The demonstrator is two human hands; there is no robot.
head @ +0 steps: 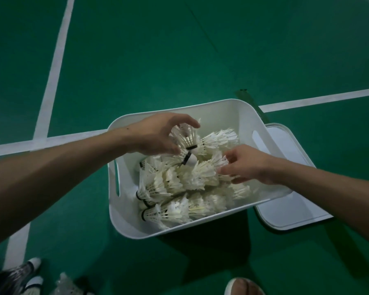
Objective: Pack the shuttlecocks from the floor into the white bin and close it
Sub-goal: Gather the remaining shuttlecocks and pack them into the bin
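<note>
The white bin (pixel 228 111) stands on the green court floor and holds several white feather shuttlecocks (pixel 168 188) in a loose pile. My left hand (pixel 158 135) reaches over the bin's far left side, its fingers curled round the feathers of a shuttlecock (pixel 186 140) at the top of the pile. My right hand (pixel 249 165) is inside the bin on the right, fingers pinching the feather skirt of another shuttlecock (pixel 202 175). The bin's white lid (pixel 294 201) lies flat on the floor to the right, partly under the bin.
More shuttlecocks (pixel 33 279) lie on the floor at the bottom left edge of view. My foot (pixel 243 287) shows at the bottom. White court lines (pixel 53 69) cross the green floor beside and behind the bin.
</note>
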